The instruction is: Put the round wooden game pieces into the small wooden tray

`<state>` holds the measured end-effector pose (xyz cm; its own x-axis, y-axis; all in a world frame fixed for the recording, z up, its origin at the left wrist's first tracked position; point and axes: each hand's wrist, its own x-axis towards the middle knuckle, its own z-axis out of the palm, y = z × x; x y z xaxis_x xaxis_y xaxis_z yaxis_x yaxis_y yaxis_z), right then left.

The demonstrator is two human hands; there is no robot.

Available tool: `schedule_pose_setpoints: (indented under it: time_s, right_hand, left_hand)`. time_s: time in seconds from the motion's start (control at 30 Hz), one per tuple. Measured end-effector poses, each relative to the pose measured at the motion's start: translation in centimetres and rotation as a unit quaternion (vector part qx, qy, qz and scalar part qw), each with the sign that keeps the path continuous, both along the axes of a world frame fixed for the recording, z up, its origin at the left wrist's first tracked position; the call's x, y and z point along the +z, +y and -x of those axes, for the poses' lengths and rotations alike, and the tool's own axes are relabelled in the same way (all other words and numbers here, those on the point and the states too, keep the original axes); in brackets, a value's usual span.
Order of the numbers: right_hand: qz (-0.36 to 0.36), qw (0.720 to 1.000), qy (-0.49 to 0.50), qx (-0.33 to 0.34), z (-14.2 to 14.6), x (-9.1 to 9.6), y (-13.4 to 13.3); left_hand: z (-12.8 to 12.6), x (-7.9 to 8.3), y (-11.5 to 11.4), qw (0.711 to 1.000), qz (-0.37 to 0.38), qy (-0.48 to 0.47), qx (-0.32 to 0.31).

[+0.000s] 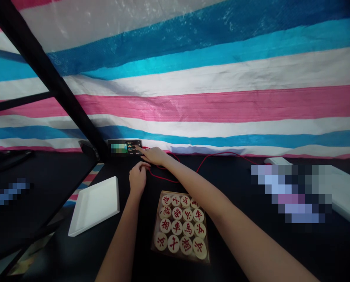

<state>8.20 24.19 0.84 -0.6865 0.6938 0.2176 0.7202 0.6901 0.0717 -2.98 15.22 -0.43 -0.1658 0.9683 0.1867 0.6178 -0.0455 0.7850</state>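
Observation:
My right hand [155, 156] reaches to the back of the black table, its index finger stretched out onto the lit screen of a phone [133, 143]. That phone lies on its long side against the striped sheet. Just nearer to me, my left hand [138, 175] rests with its fingers curled together by a red cable [165, 179]. Whether anything is inside those fingers is hidden. Between my forearms sits an open box [155, 235] of round Chinese chess pieces [176, 228] with red characters, set in rows. My right forearm covers the box's far right corner.
A white box lid [97, 203] lies left of my left forearm. A slanted black post [66, 86] rises at the left. On the right are a small white block [278, 161] and a larger white object [347, 194]. The striped sheet [222, 102] hangs behind the table.

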Motion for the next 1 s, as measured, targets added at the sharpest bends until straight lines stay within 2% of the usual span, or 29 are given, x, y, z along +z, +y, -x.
schedule_pose_setpoints:
  time_s: [0.47,0.83,1.0]
  right_hand:
    - [-0.012,1.0,-0.01,0.02,-0.11,0.1,0.12]
    - [-0.019,1.0,0.003,0.006,0.19,-0.55,0.54]
    - [-0.025,0.999,-0.003,0.025,0.11,-0.47,0.58]
  left_hand:
    - [0.16,-0.3,0.2,1.0,-0.009,0.008,-0.005]
    - [-0.06,0.04,0.01,1.0,-0.005,0.025,-0.002]
    - [-0.06,0.06,0.06,1.0,0.001,0.029,-0.003]
